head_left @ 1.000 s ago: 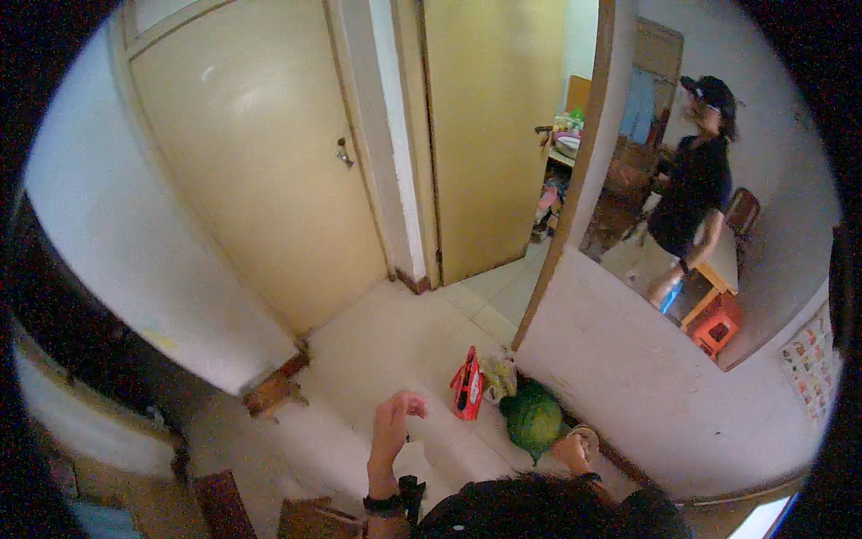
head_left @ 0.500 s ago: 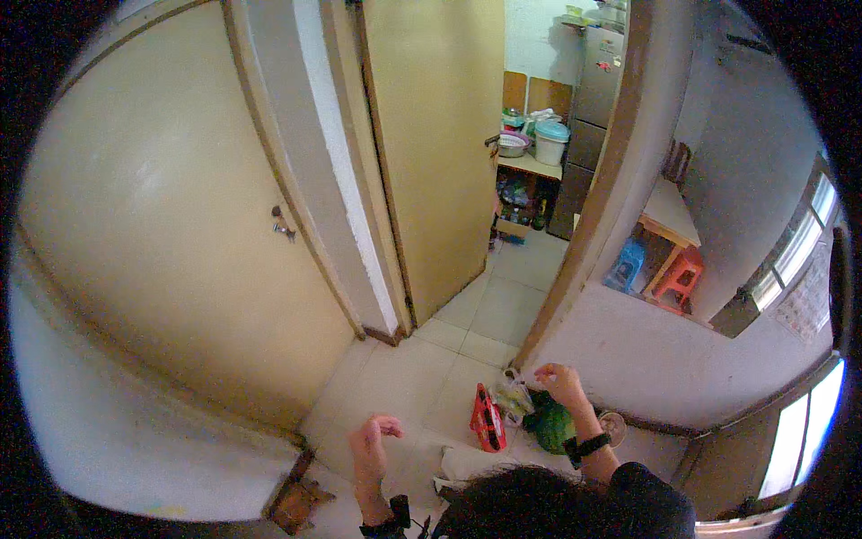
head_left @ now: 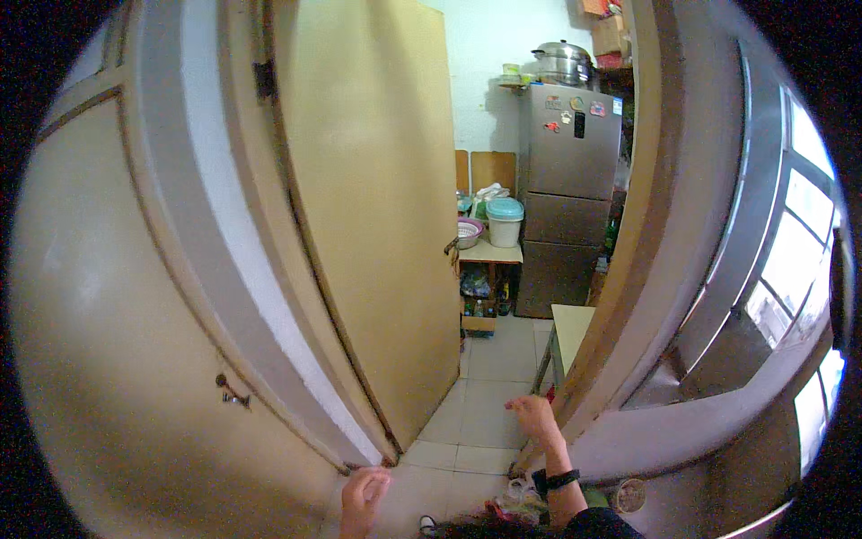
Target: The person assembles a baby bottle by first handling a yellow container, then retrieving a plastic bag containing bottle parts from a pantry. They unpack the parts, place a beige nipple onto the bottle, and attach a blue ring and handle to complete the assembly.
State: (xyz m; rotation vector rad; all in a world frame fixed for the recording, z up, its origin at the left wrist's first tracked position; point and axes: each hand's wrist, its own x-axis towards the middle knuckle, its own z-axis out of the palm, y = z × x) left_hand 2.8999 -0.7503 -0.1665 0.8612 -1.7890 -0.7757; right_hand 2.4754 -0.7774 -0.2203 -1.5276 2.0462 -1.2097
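Note:
My left hand [head_left: 364, 496] is raised low in front of me, near the foot of the door frame. Its fingers are loosely bent and hold nothing I can see. Farther forward, my right hand [head_left: 536, 419] hovers before the doorway, empty, its loosely bent fingers pointing left; a black band [head_left: 563, 479] circles that wrist. Between and beyond the hands, a yellowish door [head_left: 373, 207] stands ajar, with a dark handle [head_left: 451, 247] at its free edge. Neither hand touches it.
Through the doorway are a grey fridge [head_left: 569, 211], a white bucket with blue lid [head_left: 505, 225] and a pale table [head_left: 572, 328]. A closed door [head_left: 171, 314] is at left. Plastic bags [head_left: 521, 496] and a round basket [head_left: 630, 494] sit low near my right arm.
My view has lifted and moved toward the doorway, so the fridge shows fully. The floor items have slid to the lower edge. Both hands appear closer to the doorway.

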